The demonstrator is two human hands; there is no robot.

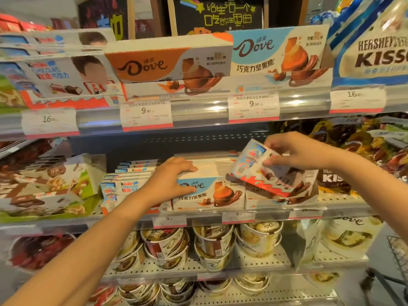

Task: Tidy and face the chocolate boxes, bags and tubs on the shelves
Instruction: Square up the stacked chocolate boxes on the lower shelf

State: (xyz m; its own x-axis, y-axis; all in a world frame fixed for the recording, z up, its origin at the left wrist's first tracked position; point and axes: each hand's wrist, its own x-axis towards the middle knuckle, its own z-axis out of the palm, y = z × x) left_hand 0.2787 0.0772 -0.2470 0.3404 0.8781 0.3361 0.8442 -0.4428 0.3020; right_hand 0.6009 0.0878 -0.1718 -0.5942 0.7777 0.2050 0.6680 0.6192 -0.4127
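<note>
Chocolate boxes, bags and tubs fill every shelf here, and the job looks partly done.

Nearest, low down, round paper Dove tubs (pixel 212 244) sit stacked on the white shelf with little holes (pixel 260 261). A big pale Dove bag (pixel 344 235) stands just to their right.

One shelf up are the hands. The left hand (pixel 174 177) presses on the front top corner of a flat white and light blue Dove box (pixel 212 193), fingers bent over the edge, thumb down on its front. That box stands at the front of the middle shelf (pixel 309 212) with its face out. The right hand (pixel 295 153) pinches a white and red Kinder box (pixel 265 173) and holds it tilted in the air, just above the Dove boxes. That box seems to be in the wrong spot.

I think this step is sorting out the stray Kinder box. The next move calls for carrying it left to the pile of Kinder Chocolate boxes (pixel 128 184) and setting it down flat, face out, while the left hand keeps the Dove box from sliding.

Further right on the same shelf is a dark bag (pixel 331 178) showing the letters "KIS".

On the top shelf are a big Kinder Chocolate box (pixel 66 78), an orange Dove box (pixel 167 62), a light blue Dove box (pixel 276 49) and a Hershey's Kisses bag (pixel 375 56). The price tags (pixel 146 113) below them read 16, 9.90, 9.90 and 16. Behind all that, a black sign (pixel 220 14) has bright Chinese writing I cannot read well.
</note>
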